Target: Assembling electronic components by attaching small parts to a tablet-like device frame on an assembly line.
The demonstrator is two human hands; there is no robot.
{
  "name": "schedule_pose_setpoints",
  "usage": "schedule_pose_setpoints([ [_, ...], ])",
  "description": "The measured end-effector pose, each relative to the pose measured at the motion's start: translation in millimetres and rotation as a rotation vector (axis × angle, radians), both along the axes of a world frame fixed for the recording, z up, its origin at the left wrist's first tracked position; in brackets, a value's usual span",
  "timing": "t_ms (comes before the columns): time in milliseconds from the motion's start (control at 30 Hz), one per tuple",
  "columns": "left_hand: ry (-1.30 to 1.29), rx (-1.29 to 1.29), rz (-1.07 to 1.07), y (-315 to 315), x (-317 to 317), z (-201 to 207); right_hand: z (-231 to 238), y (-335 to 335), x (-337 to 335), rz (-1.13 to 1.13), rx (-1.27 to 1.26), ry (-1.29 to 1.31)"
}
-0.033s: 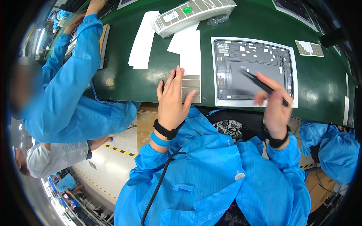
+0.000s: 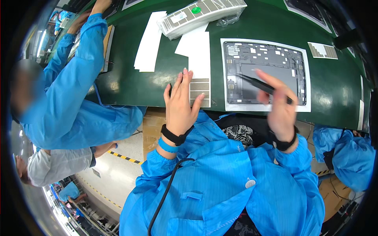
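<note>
My left hand lies flat near the table's front edge, fingers stretched out and thumb touching a white sheet with grey-brown adhesive strips. In my right hand is a pair of black tweezers, held over the lower part of a dark tablet housing. The tips point left, near the housing's left side. White patches dot the housing's upper part, and it rests on a white sheet. Whether the tweezer tips hold anything is too small to tell.
A plastic-wrapped stack of strip sheets lies at the back over white papers. Another strip sheet is at the right on the green table. A co-worker in a blue sleeve works at the left; another blue-clad person is at the right.
My right hand has moved left with the tweezers, whose tips now reach toward the housing's left side. My left hand has stayed in place.
</note>
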State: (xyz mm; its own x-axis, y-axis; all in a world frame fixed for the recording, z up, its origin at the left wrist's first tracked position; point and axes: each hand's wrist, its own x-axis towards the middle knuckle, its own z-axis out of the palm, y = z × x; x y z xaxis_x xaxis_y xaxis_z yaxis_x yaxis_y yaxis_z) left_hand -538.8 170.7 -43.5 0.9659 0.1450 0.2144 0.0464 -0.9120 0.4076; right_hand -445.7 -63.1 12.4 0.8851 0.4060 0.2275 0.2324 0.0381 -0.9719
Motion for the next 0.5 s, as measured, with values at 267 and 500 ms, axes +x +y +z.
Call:
schedule_pose_setpoints([
  [267, -0.040, -0.055, -0.054, -0.4, 9.4, 2.4, -41.7, 62.2, 14.3, -0.009, -0.154, 0.328],
  [500, -0.001, -0.044, -0.038, 3.7, 13.7, -1.2, -43.8, 65.7, 20.1, -0.043, -0.163, 0.345],
])
